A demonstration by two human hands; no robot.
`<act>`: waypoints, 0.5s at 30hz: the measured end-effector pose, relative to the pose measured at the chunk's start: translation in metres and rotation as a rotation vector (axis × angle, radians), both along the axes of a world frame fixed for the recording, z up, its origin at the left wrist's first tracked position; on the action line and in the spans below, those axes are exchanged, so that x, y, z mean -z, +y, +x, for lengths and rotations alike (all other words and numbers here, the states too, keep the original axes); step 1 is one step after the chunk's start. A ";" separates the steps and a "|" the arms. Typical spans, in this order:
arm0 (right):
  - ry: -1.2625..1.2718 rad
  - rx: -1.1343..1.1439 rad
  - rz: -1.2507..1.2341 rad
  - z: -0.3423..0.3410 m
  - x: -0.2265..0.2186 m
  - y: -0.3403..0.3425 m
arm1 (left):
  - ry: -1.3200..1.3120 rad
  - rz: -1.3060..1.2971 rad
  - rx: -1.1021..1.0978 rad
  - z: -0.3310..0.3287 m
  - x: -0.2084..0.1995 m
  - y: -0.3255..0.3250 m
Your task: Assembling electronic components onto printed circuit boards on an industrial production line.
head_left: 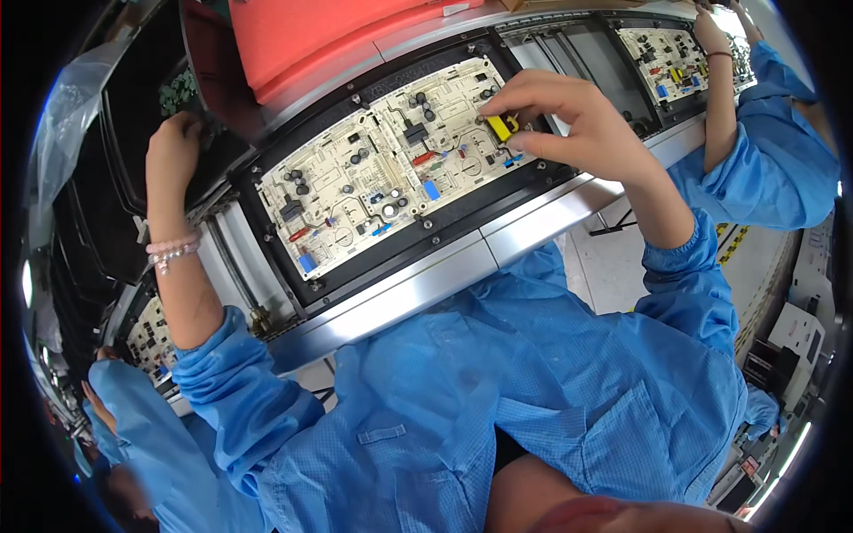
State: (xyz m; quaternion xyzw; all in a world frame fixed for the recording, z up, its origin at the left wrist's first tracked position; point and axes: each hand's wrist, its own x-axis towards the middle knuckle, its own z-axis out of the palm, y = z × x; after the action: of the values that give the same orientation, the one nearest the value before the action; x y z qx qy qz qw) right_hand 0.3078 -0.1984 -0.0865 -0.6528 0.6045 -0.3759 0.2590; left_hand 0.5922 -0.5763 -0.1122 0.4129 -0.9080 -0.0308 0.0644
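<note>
The right hand (569,120) pinches a small yellow component (500,126) between thumb and fingertips, its grip closed on the part at the right end of the cream circuit board (382,169). The board lies in a black carrier frame (444,235) on the metal conveyor rail (418,293). The left hand (173,147) reaches into a dark tray (133,115) on the left; its grip seems curled, though what it has is hidden. A red-orange bin (329,35) sits behind the board. A co-worker's blue sleeve (773,169) reaches to the next board (671,62).
</note>
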 end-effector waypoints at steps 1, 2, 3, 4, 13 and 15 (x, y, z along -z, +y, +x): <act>0.006 -0.004 0.008 -0.001 -0.002 -0.001 | 0.007 0.042 0.070 0.004 -0.002 -0.001; 0.094 0.052 0.019 -0.001 -0.005 -0.001 | 0.015 0.084 0.144 0.006 -0.006 0.001; 0.181 0.107 0.030 -0.001 -0.006 -0.001 | -0.020 0.065 0.195 0.008 -0.010 0.007; 0.188 0.105 0.036 0.000 -0.006 -0.002 | -0.013 0.071 0.194 0.009 -0.010 0.006; 0.546 -0.006 -0.060 0.011 0.014 -0.007 | -0.026 0.118 0.106 0.014 -0.010 0.004; 0.588 0.013 -0.076 0.013 0.016 -0.007 | -0.017 0.106 0.116 0.019 -0.004 -0.003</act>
State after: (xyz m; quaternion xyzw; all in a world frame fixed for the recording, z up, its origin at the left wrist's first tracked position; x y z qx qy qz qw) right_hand 0.3203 -0.2058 -0.1029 -0.7392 0.6431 -0.1947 0.0456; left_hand 0.6110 -0.5794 -0.1081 0.3625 -0.9281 -0.0788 0.0327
